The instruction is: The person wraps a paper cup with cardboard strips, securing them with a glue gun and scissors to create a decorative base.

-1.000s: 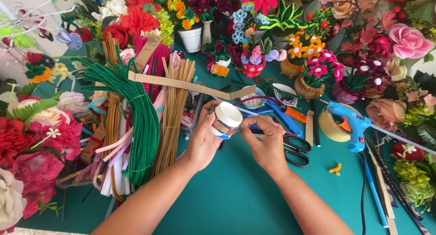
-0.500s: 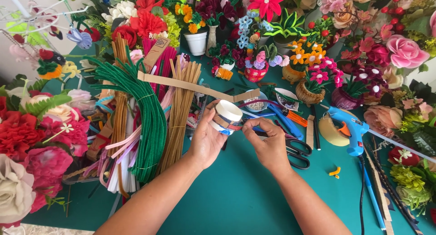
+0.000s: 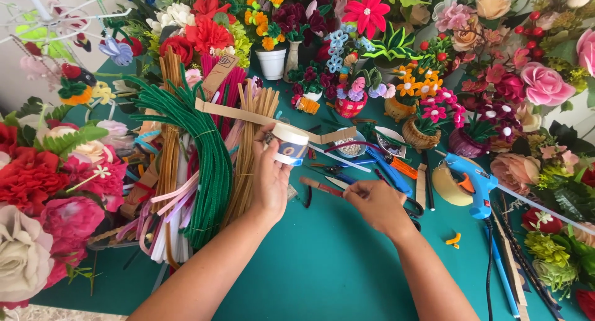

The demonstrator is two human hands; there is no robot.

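A small white jar (image 3: 290, 144) with a blue band sits raised above the teal table (image 3: 322, 265), gripped in the left hand (image 3: 271, 175) — fingers wrapped around its side, thumb toward the rim. Just to its right, the right hand (image 3: 375, 204) pinches a thin brush (image 3: 322, 186) with a reddish handle, its tip pointing left toward the jar, close under it but not touching. The two hands are near each other, each closed on its own thing.

Beside the left hand lie bundles of pipe cleaners — a thick green bundle (image 3: 207, 160) arching over the table, and a tan bundle (image 3: 248, 141) right against the wrist. A long strip of brown paper (image 3: 248, 114) crosses above them. To the right of the right hand lie black-handled scissors (image 3: 414, 208), a roll of tape (image 3: 450, 186) and a blue glue gun (image 3: 474, 183). Handmade flowers (image 3: 365, 14) in small pots ring the table edge.
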